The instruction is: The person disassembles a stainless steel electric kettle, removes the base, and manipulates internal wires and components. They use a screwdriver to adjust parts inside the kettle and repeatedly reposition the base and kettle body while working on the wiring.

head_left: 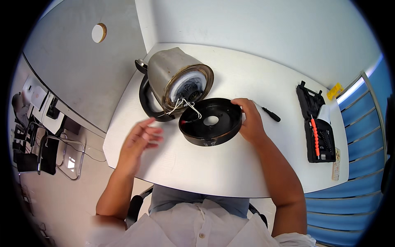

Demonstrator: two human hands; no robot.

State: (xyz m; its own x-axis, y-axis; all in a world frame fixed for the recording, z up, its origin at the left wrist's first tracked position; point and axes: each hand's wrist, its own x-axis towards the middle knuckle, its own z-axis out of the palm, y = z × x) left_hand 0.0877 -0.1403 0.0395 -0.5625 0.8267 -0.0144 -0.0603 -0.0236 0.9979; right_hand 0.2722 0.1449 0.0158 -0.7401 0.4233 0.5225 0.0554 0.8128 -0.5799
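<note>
Fingers [153,131] loosely spread, the empty left hand [137,140] is nearer the steel kettle [168,66] beyond it, lying with its long axis slanting rightward, open underside facing a round black base [224,120]. The right hand [250,122] grips that base's right rim.

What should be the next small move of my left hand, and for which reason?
I would probably bring your left hand to the near-left rim of the black round base. Only your right hand grips it, at the right side, while thin white wires run into it from the metal kettle's underside; a second hold may spare them a pull.
</note>
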